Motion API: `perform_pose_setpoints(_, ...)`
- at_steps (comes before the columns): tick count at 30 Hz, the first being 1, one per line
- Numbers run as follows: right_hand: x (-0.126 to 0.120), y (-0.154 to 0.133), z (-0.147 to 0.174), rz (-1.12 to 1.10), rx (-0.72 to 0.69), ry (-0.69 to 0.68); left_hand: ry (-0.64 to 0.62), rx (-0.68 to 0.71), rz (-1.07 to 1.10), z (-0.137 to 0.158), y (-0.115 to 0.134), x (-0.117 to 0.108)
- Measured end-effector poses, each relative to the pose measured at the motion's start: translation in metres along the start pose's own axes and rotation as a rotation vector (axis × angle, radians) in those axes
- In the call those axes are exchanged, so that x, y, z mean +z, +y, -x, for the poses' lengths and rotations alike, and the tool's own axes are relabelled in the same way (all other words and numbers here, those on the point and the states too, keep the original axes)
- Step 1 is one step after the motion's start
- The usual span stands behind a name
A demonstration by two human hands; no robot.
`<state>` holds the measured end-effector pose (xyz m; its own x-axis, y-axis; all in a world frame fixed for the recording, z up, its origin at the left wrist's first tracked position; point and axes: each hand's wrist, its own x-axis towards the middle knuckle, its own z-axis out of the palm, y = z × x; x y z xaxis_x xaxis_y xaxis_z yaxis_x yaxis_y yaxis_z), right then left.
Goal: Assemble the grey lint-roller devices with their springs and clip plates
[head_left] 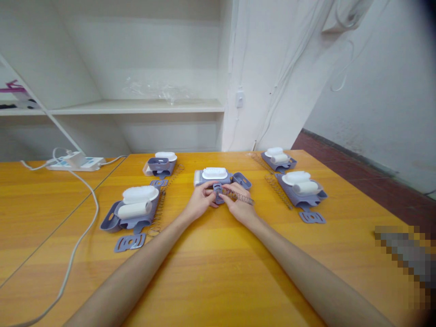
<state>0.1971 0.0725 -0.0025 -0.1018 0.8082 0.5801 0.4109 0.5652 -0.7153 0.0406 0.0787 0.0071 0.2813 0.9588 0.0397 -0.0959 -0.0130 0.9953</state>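
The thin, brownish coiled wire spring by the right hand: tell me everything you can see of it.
The thin, brownish coiled wire spring looks metallic: a narrow tube of open loops, with gaps showing between the coils. It lies slantwise over the right hand, apparently touching it. One end reaches the small grey-purple, plastic-looking plate held in both hands; whether it is hooked on there is too small to tell. The other end sticks out rightward.

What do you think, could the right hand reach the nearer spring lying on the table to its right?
Probably yes: nothing seems to block the tabletop between the right hand and that spring. This hand helps hold the small grey-blue part, though, and would likely release that first.
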Motion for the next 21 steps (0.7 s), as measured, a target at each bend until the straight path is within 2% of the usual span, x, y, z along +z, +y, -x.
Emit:
perform_pose_setpoints(7,0.0,0.002,-0.001,0.007,-0.013,0.012,0.003,-0.009,0.038,-0.002,-0.002,0.0)
perform_pose_setpoints(12,0.002,0.008,-0.002,-0.024,0.04,0.004,0.012,-0.019,0.063,-0.002,-0.003,-0.001)
perform_pose_setpoints(15,0.002,0.013,-0.002,-0.106,0.101,-0.037,0.022,-0.022,0.082,-0.002,-0.003,-0.002)
perform_pose_setpoints(21,0.0,0.021,-0.008,-0.284,0.32,-0.005,0.039,-0.009,0.129,-0.004,-0.005,-0.004)
